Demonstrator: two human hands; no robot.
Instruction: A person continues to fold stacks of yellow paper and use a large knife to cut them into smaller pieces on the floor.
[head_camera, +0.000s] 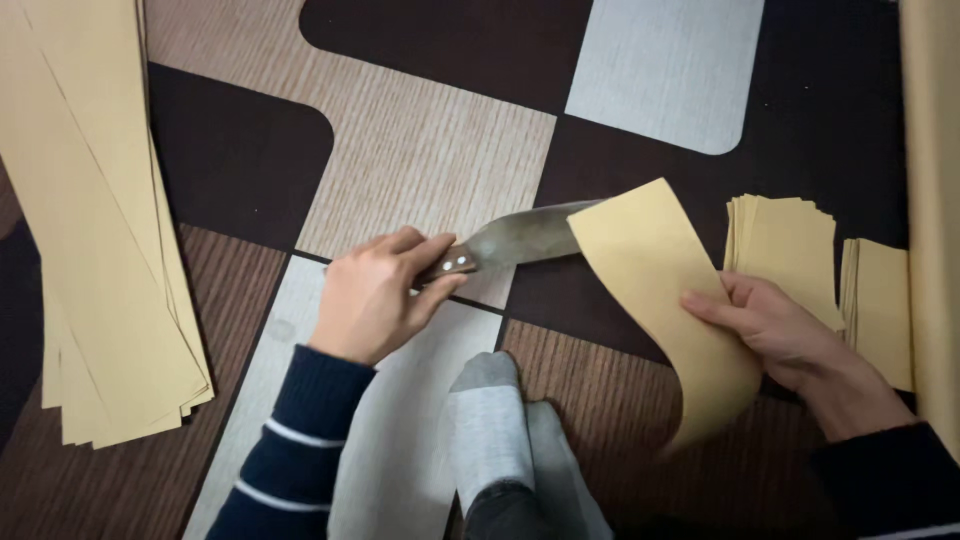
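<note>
Grey-socked feet on patchwork-patterned floor

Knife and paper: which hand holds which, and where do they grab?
The left hand grips the knife by its wooden handle. The right hand holds the paper strip at its edge.

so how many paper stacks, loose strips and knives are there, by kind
stacks of long paper sheets: 1
small stacks of cut paper, one beside the other: 2
loose paper strip in the right hand: 1
knife in the left hand: 1
total: 5
</note>
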